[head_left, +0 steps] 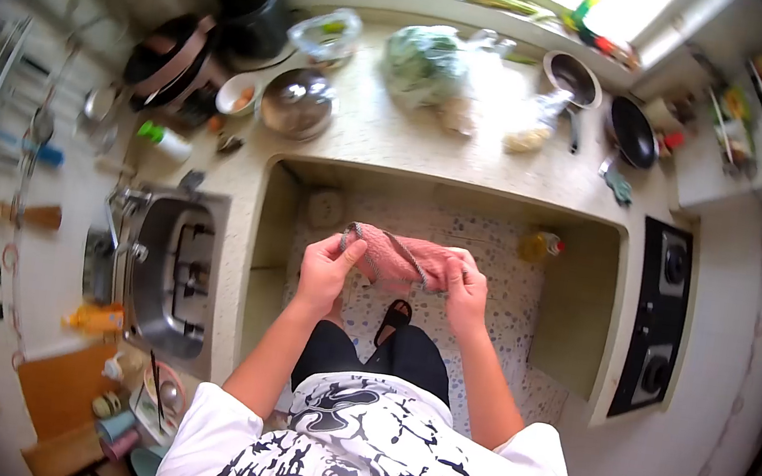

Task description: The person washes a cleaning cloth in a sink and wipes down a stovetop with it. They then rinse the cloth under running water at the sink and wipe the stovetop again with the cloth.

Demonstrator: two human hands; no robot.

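Observation:
A pinkish-red cloth (402, 258) with a dark edging stretches between my two hands, held in the air in front of my body, above the speckled floor. My left hand (331, 265) pinches its left end between thumb and fingers. At the opposite end, my right hand (463, 287) is closed on the fabric. The cloth looks folded or bunched, with the edging running slantwise across it.
A sink (173, 268) with a rack in it lies left, a gas stove (657, 318) right. The counter (364, 149) behind holds a metal bowl (298, 102), bagged greens (426, 66) and a black pan (632, 133). An oil bottle (541, 247) stands below.

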